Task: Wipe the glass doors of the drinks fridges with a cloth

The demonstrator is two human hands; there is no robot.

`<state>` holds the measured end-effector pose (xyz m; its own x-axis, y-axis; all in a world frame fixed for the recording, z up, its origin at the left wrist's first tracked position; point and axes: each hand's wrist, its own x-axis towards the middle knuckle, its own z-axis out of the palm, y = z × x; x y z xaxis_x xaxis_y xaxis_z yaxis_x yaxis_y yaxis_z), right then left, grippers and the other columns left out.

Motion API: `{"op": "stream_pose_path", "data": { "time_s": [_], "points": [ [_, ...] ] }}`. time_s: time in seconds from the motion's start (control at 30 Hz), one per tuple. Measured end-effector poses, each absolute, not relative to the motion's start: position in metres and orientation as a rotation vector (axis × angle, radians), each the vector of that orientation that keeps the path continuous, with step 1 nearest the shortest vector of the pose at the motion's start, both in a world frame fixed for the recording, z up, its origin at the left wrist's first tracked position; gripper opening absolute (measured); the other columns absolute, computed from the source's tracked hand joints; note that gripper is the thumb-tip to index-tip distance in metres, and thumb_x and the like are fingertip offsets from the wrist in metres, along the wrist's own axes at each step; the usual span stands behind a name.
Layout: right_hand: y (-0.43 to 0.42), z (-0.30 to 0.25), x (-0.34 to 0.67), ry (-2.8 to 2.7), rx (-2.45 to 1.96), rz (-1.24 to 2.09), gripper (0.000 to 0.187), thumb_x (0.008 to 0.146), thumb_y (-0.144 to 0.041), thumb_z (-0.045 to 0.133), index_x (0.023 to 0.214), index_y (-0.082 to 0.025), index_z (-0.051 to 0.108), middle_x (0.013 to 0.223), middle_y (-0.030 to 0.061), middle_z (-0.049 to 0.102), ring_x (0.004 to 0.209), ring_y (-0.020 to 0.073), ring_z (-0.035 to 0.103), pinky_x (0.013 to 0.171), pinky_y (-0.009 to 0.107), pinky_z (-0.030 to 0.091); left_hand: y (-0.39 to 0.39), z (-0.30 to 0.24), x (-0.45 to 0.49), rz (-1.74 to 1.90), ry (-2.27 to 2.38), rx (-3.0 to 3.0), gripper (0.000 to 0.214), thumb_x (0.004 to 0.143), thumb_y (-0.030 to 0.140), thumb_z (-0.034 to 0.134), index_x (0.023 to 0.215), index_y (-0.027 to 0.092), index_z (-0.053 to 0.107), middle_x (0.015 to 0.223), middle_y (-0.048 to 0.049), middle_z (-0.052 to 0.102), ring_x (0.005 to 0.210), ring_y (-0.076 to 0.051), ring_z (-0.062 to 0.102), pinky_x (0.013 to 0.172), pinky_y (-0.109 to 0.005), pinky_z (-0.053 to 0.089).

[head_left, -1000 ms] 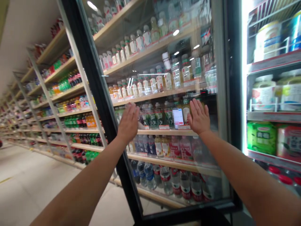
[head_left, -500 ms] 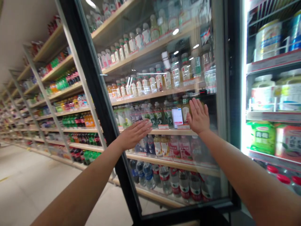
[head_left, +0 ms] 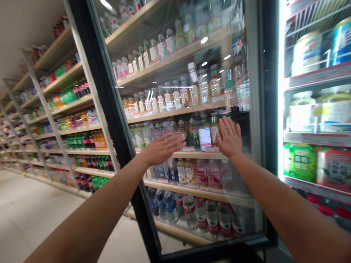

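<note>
A black-framed glass door [head_left: 189,215] stands swung out in front of me, with bottles on shelves showing through it. My right hand [head_left: 229,138] is flat and upright with fingers extended, its palm toward the glass; it seems to rest on the pane. My left hand [head_left: 164,147] is stretched out with straight fingers, near the left part of the glass and slightly blurred. I cannot tell whether it touches the pane. Both hands are empty. Between them a bright phone screen [head_left: 206,137] shows, apparently a reflection in the glass.
To the right is a lit cooler with wire shelves holding cans [head_left: 307,54], white-capped jars [head_left: 301,111] and a green package [head_left: 299,162]. On the left, long shelves of bottled drinks [head_left: 82,140] run back beside a pale tiled floor [head_left: 24,215].
My left hand has moved slightly right and inward across the glass. The right hand keeps its place on the door, while the whole view has shifted slightly.
</note>
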<state>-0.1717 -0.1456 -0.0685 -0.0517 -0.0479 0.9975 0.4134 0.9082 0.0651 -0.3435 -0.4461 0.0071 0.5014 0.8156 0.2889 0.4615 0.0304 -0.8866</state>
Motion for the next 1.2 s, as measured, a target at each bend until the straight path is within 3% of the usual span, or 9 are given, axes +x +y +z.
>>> {"op": "stream_pose_path", "data": {
  "time_s": [0.17,0.33,0.4,0.53,0.6,0.73,0.87,1.0,1.2],
  "points": [
    [-0.147,-0.068,-0.171,-1.611,-0.303,-0.345,0.063,0.102,-0.036,0.042,0.162,-0.017,0.029,0.163,0.013,0.041,0.153,0.0238,0.034,0.127,0.048,0.018,-0.429,0.018,-0.339,-0.179,-1.326,-1.095,0.065,0.098,0.022,0.051,0.159,0.013,0.03,0.165,-0.0165,0.034,0.159,-0.029,0.012,0.129,-0.054,0.02],
    [-0.147,-0.068,-0.17,-1.63,-0.308,-0.321,0.064,0.102,-0.036,0.041,0.162,-0.018,0.027,0.164,0.0133,0.04,0.154,0.0247,0.033,0.127,0.05,0.017,-0.416,0.006,-0.328,0.29,-1.168,-1.667,0.061,0.099,0.024,0.049,0.158,0.025,0.034,0.164,-0.0044,0.04,0.157,-0.02,0.023,0.131,-0.044,0.016],
    [-0.146,-0.068,-0.171,-1.628,-0.307,-0.322,0.064,0.102,-0.036,0.041,0.162,-0.018,0.028,0.164,0.0132,0.04,0.154,0.0246,0.033,0.127,0.049,0.017,-0.414,0.018,-0.327,0.217,-1.213,-1.583,0.058,0.1,0.021,0.046,0.157,0.026,0.036,0.164,-0.0032,0.04,0.157,-0.019,0.025,0.132,-0.045,0.012],
    [-0.145,-0.068,-0.171,-1.631,-0.312,-0.324,0.064,0.102,-0.037,0.041,0.162,-0.018,0.029,0.164,0.0133,0.039,0.154,0.025,0.033,0.127,0.049,0.017,-0.403,0.018,-0.323,-0.228,-1.333,-1.163,0.059,0.099,0.022,0.049,0.156,0.011,0.037,0.165,-0.0173,0.035,0.159,-0.03,0.013,0.13,-0.055,0.016],
    [-0.144,-0.068,-0.17,-1.626,-0.305,-0.335,0.064,0.102,-0.038,0.041,0.162,-0.017,0.029,0.164,0.0137,0.039,0.154,0.025,0.033,0.127,0.049,0.017,-0.396,-0.003,-0.32,-0.189,-1.285,-1.243,0.061,0.098,0.026,0.052,0.154,0.007,0.038,0.164,-0.0211,0.035,0.159,-0.033,0.013,0.129,-0.054,0.02],
    [-0.143,-0.068,-0.17,-1.603,-0.286,-0.368,0.064,0.103,-0.038,0.04,0.162,-0.016,0.028,0.163,0.0147,0.041,0.153,0.0255,0.035,0.126,0.049,0.018,-0.387,-0.026,-0.319,0.199,-1.095,-1.684,0.058,0.098,0.025,0.051,0.155,0.021,0.041,0.162,-0.0078,0.042,0.156,-0.024,0.027,0.13,-0.045,0.021],
    [-0.142,-0.069,-0.171,-1.59,-0.275,-0.366,0.065,0.103,-0.038,0.04,0.163,-0.019,0.024,0.163,0.0146,0.041,0.152,0.0266,0.036,0.126,0.051,0.019,-0.379,0.004,-0.316,-0.115,-1.291,-1.418,0.061,0.098,0.018,0.048,0.158,0.021,0.035,0.166,-0.0088,0.036,0.158,-0.025,0.021,0.131,-0.048,0.015],
    [-0.14,-0.07,-0.172,-1.561,-0.244,-0.368,0.065,0.102,-0.036,0.044,0.163,-0.02,0.026,0.161,0.015,0.044,0.151,0.0267,0.039,0.125,0.051,0.021,-0.355,0.008,-0.301,-0.314,-1.347,-1.293,0.06,0.101,0.031,0.046,0.157,0.01,0.035,0.167,-0.0182,0.029,0.16,-0.03,0.008,0.131,-0.051,0.013],
    [-0.168,-0.056,-0.168,-1.494,-0.223,-0.188,0.057,0.097,-0.032,0.049,0.152,-0.016,0.046,0.149,0.0191,0.056,0.143,0.0328,0.048,0.119,0.055,0.032,-0.319,-0.028,-0.277,-0.439,-1.347,-1.511,0.074,0.105,0.055,0.029,0.164,0.013,0.015,0.169,-0.0145,0.027,0.16,-0.024,0.007,0.131,-0.048,0.013]
  ]
}}
